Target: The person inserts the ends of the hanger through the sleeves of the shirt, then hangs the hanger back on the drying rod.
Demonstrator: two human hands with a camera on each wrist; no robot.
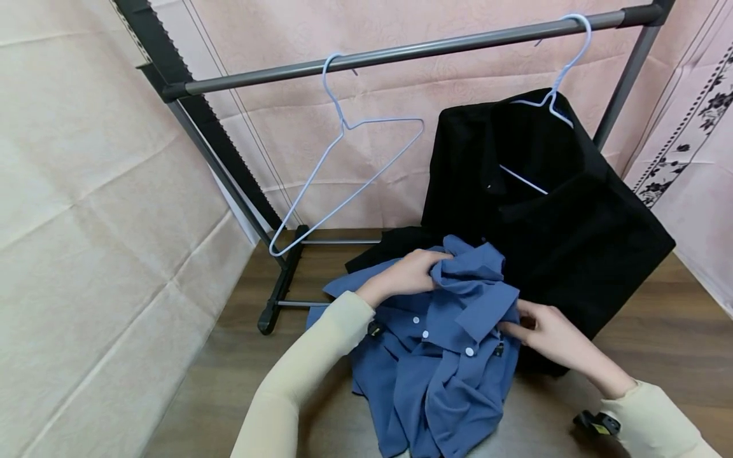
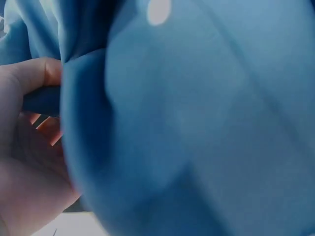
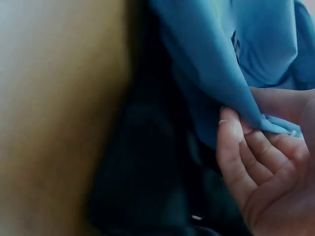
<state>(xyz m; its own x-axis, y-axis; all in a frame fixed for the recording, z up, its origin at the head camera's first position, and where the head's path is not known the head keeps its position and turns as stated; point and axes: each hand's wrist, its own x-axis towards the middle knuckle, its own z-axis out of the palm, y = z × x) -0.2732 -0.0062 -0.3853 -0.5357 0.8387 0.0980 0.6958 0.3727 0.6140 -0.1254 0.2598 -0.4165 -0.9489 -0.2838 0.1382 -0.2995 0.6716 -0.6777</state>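
Observation:
A blue button-up shirt (image 1: 395,356) with white buttons hangs bunched between the two hands, over the wooden surface. My left hand (image 1: 411,273) grips it near the collar; in the left wrist view the thumb (image 2: 42,73) presses on the cloth, and part of the fingers is hidden behind it. At the shirt's right side, my right hand (image 1: 552,334) pinches a fold of the fabric. The right wrist view shows that hand (image 3: 270,167) with the blue cloth (image 3: 206,64) between thumb and fingers.
A grey metal rack bar (image 1: 418,54) runs across the back. On it hang a bare light-blue hanger (image 1: 338,143) at left and a black shirt (image 1: 572,254) on another light-blue hanger (image 1: 555,95) at right. The wooden surface (image 1: 217,394) lies below.

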